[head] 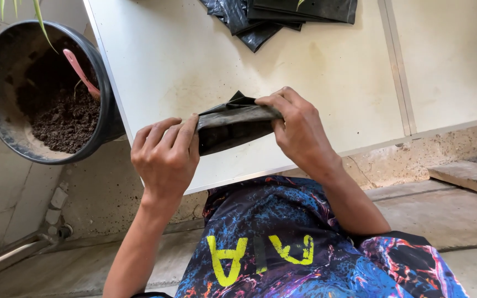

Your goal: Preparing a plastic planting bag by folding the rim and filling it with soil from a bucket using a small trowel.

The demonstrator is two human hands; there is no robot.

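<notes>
Nearest us, our left hand (164,157) and right hand (299,129) grip a small black plastic grow bag (230,128) from opposite ends, just above the near edge of the white tabletop (172,60). Left fingers (186,132) are closed over the bag's left end; right fingers (274,105) pinch its upper right edge. A stack of flat black plastic bags (282,14) lies at the far edge. Beside the tabletop, at left, stands a round black pot (103,83) holding dark soil (64,118) and a pink-handled tool (81,72).

Glossy black plastic bag (233,128), matt white tbl (167,66), rough crumbly soil (67,124).
</notes>
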